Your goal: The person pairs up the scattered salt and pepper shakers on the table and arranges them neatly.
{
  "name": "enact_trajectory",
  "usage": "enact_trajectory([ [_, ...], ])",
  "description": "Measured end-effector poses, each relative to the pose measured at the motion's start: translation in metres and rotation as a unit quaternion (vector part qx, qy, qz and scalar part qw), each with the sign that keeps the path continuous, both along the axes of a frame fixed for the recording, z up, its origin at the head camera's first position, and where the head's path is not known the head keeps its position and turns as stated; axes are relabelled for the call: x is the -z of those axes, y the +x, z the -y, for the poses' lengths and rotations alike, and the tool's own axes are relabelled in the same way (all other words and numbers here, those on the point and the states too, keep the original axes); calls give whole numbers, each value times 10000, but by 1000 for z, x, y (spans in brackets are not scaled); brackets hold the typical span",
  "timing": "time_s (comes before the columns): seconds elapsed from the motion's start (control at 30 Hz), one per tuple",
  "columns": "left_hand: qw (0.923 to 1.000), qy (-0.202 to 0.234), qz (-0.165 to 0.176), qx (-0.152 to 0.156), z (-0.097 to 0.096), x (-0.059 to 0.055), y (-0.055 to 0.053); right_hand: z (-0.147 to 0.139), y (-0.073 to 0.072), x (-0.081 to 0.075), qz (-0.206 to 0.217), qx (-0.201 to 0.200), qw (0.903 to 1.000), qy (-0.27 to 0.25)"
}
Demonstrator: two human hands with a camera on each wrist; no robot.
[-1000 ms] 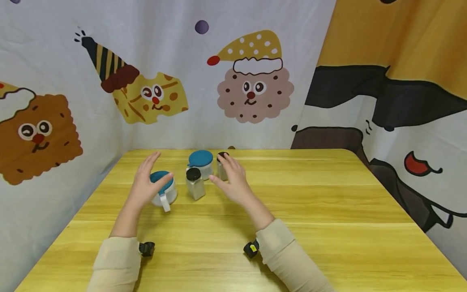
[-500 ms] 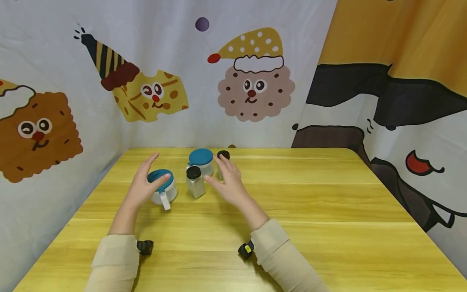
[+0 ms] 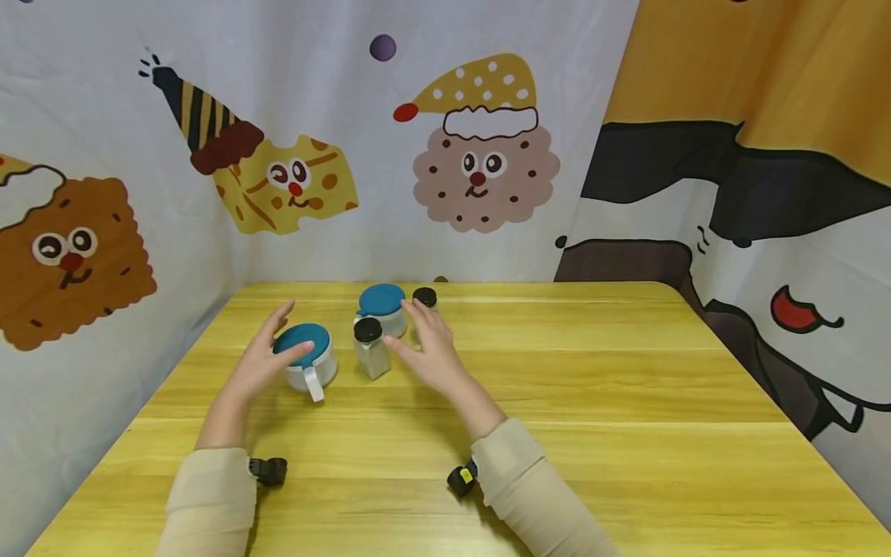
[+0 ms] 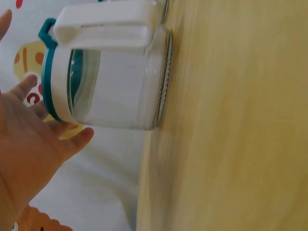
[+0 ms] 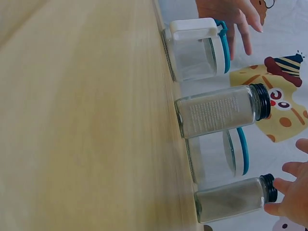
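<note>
My left hand (image 3: 252, 370), fingers spread, hovers at the left side of a clear jar (image 3: 315, 373) with a blue lid and white handle. In the left wrist view its fingers (image 4: 77, 143) lie around the lid's far side; contact cannot be told. My right hand (image 3: 433, 354) is spread out beside the black-capped glass bottles and holds nothing. The nearer bottle (image 3: 372, 358) stands left of its thumb. The farther bottle (image 5: 233, 199) is partly hidden behind that hand in the head view. A second blue-lidded jar (image 3: 383, 300) stands behind the nearer bottle.
All the jars and bottles stand upright on the yellow wood-grain table (image 3: 612, 433), left of its middle and towards the back. A cartoon-printed curtain (image 3: 334, 93) hangs behind the table and along its sides. Small black cameras are strapped to both wrists.
My left hand has drifted left and slightly towards me, baring more of the jar's lid. My right hand has shifted a little left. The jars and bottles have stayed in place.
</note>
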State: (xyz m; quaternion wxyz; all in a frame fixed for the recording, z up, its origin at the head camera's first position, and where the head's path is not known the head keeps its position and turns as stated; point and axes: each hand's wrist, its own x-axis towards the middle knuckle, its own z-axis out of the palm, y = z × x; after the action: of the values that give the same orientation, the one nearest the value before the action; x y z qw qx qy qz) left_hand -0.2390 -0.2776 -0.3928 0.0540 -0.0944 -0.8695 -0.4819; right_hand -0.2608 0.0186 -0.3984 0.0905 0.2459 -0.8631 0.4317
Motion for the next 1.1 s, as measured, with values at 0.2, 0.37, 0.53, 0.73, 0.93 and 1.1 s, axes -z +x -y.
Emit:
enact_trajectory([
  [0.2, 9997, 136, 188, 86, 2, -6, 4, 4, 0, 3, 47, -43, 10000, -36],
  [0.37, 9987, 205, 414, 209, 1, -14, 8, 9, 0, 7, 76, -94, 9999, -48],
  [0.53, 9979, 165, 506, 370, 12, 1, 0, 13, 1, 8, 150, -151, 9997, -97],
  [0.73, 9970, 340, 481, 500, 18, 9, -3, 18, 1, 11, 220, -166, 9996, -104],
  [0.93, 9959, 477, 495, 584, 20, 10, -2, 22, 1, 13, 462, -169, 9984, -293],
  [1.1, 9953, 503, 528, 635, 20, 10, -3, 28, -1, 16, 715, -239, 9957, -531],
])
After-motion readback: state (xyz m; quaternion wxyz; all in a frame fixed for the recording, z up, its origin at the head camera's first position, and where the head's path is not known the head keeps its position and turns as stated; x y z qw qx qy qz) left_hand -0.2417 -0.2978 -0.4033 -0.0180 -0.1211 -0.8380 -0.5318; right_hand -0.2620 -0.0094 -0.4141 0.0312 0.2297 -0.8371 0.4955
